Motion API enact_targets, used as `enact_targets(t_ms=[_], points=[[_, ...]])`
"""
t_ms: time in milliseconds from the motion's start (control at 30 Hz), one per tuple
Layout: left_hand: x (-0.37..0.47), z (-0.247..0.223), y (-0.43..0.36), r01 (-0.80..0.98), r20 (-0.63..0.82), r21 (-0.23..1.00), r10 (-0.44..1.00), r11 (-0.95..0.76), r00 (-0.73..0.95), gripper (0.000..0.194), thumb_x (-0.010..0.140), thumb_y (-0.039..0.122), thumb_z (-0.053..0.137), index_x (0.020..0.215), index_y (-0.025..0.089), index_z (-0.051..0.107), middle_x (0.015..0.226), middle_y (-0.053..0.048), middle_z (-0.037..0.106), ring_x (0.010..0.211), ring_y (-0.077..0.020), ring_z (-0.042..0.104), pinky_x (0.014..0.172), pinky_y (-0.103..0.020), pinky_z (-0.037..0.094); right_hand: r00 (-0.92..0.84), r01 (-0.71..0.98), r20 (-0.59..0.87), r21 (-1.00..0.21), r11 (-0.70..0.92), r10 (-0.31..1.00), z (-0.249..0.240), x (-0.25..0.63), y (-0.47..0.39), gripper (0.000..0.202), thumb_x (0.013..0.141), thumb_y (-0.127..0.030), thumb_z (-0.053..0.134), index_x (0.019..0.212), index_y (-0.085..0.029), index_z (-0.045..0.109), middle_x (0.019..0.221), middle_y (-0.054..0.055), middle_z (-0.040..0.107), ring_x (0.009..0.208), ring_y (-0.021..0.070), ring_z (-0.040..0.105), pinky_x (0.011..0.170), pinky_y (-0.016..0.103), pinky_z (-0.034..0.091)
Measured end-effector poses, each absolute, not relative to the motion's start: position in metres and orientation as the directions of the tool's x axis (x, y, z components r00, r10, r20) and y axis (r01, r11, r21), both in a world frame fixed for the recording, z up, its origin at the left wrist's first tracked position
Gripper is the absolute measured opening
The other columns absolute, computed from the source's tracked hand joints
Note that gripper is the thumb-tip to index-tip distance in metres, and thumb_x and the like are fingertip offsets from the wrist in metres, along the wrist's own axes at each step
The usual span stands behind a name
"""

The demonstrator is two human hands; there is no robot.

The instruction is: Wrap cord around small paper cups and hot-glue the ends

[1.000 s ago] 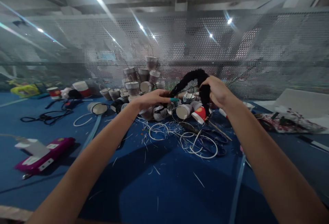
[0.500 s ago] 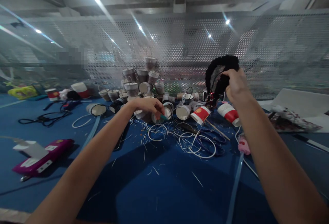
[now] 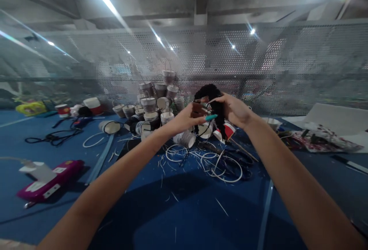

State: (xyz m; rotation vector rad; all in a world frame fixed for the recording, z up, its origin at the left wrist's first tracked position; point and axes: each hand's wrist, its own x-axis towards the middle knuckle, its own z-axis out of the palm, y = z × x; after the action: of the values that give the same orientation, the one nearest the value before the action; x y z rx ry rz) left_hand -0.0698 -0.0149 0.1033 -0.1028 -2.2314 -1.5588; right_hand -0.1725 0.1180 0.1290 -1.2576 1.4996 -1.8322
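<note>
A fuzzy black loop of yarn-like cord is raised above the blue table, in front of the paper cups. My right hand grips its right side, fingers curled around the strand. From the left, my left hand reaches in against the loop, with a slim teal piece at its thumb; its exact kind cannot be made out. Below them lie a red-and-white paper cup, partly covered by the black strand, and a toppled pale cup.
Small handled cups are stacked at the back centre. Loops of white cord and thread scraps lie in front. A purple power strip sits left; a patterned plastic bag lies right. A perforated metal screen rises behind.
My right hand has brought the black loop left and down to the centre. My left hand has moved right and up from the cups to meet it, carrying the teal piece.
</note>
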Motion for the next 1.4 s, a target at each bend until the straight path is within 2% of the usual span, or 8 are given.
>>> enact_targets(t_ms=[167, 333, 600, 833, 1033, 1233, 1333, 1400], points=[[-0.079, 0.09, -0.019, 0.251, 0.331, 0.862, -0.114, 0.441, -0.937, 0.017, 0.07, 0.026, 0.062, 0.074, 0.014, 0.051, 0.06, 0.003, 0.047, 0.057, -0.0073, 0.044, 0.056, -0.023, 0.034, -0.462, -0.16, 0.293, -0.956, -0.246, -0.837, 0.125, -0.174, 0.113, 0.021, 0.068, -0.032, 0.039, 0.077, -0.02, 0.054, 0.076, 0.005, 0.063, 0.075, 0.0202, 0.057, 0.067, 0.036, 0.045], [-0.071, 0.096, -0.032, 0.278, 0.289, 0.834, 0.051, 0.476, -0.956, 0.02, 0.076, 0.029, 0.055, 0.063, 0.014, 0.052, 0.064, 0.001, 0.049, 0.058, -0.0067, 0.042, 0.056, -0.022, 0.032, -0.573, -0.197, 0.31, -0.951, -0.24, -0.759, 0.129, -0.186, 0.125, 0.031, 0.071, -0.045, 0.033, 0.072, -0.021, 0.053, 0.064, 0.006, 0.057, 0.068, 0.0227, 0.055, 0.062, 0.038, 0.042], [-0.07, 0.087, -0.044, 0.11, 0.068, 0.974, 0.21, 0.197, -0.975, 0.028, 0.076, 0.04, 0.055, 0.066, 0.014, 0.053, 0.056, 0.001, 0.05, 0.051, -0.0074, 0.045, 0.053, -0.023, 0.038, -0.559, -0.107, 0.348, -0.93, -0.351, -0.752, 0.128, -0.196, 0.129, 0.023, 0.07, -0.042, 0.045, 0.076, -0.021, 0.053, 0.065, 0.002, 0.053, 0.077, 0.0195, 0.054, 0.071, 0.037, 0.043], [-0.075, 0.084, -0.041, 0.278, 0.26, 0.931, 0.103, 0.237, -0.96, 0.029, 0.079, 0.04, 0.049, 0.066, 0.014, 0.053, 0.047, 0.004, 0.033, 0.043, -0.0057, 0.03, 0.045, -0.021, 0.028, -0.499, -0.231, 0.446, -0.895, -0.382, -0.743, 0.131, -0.192, 0.125, 0.033, 0.08, -0.044, 0.029, 0.085, -0.022, 0.054, 0.086, 0.004, 0.057, 0.092, 0.019, 0.052, 0.07, 0.04, 0.043], [-0.07, 0.093, -0.022, 0.346, 0.324, 0.836, 0.125, 0.427, -0.938, 0.023, 0.082, 0.035, 0.047, 0.074, 0.015, 0.053, 0.055, 0.003, 0.041, 0.048, -0.0056, 0.036, 0.047, -0.02, 0.029, -0.717, -0.408, 0.584, -0.795, -0.45, -0.381, 0.125, -0.211, 0.107, 0.031, 0.077, -0.05, 0.035, 0.084, -0.024, 0.051, 0.089, 0.008, 0.057, 0.096, 0.0222, 0.053, 0.071, 0.04, 0.046], [-0.068, 0.094, -0.019, 0.248, 0.193, 0.863, 0.166, 0.44, -0.967, 0.014, 0.079, 0.028, 0.053, 0.08, 0.014, 0.054, 0.061, 0.001, 0.054, 0.051, -0.0065, 0.048, 0.051, -0.021, 0.039, -0.772, -0.635, 0.628, -0.762, -0.127, 0.095, 0.109, -0.237, 0.1, 0.036, 0.084, -0.038, 0.025, 0.108, -0.022, 0.048, 0.099, 0.012, 0.054, 0.1, 0.0248, 0.053, 0.072, 0.045, 0.047], [-0.069, 0.092, -0.022, 0.187, 0.131, 0.906, 0.168, 0.379, -0.977, 0.016, 0.079, 0.03, 0.054, 0.081, 0.014, 0.055, 0.069, -0.002, 0.061, 0.053, -0.0086, 0.056, 0.055, -0.024, 0.045, -0.766, -0.64, 0.63, -0.765, -0.071, 0.127, 0.105, -0.251, 0.103, 0.038, 0.085, -0.036, 0.024, 0.113, -0.024, 0.045, 0.104, 0.011, 0.053, 0.102, 0.0256, 0.052, 0.07, 0.045, 0.048], [-0.07, 0.09, -0.025, 0.154, 0.097, 0.926, 0.177, 0.344, -0.979, 0.018, 0.079, 0.032, 0.053, 0.084, 0.014, 0.056, 0.075, -0.005, 0.065, 0.056, -0.01, 0.059, 0.057, -0.026, 0.048, -0.736, -0.677, 0.677, -0.736, -0.004, -0.007, 0.102, -0.263, 0.107, 0.035, 0.082, -0.04, 0.031, 0.109, -0.025, 0.048, 0.105, 0.01, 0.053, 0.104, 0.0267, 0.051, 0.071, 0.044, 0.048]])
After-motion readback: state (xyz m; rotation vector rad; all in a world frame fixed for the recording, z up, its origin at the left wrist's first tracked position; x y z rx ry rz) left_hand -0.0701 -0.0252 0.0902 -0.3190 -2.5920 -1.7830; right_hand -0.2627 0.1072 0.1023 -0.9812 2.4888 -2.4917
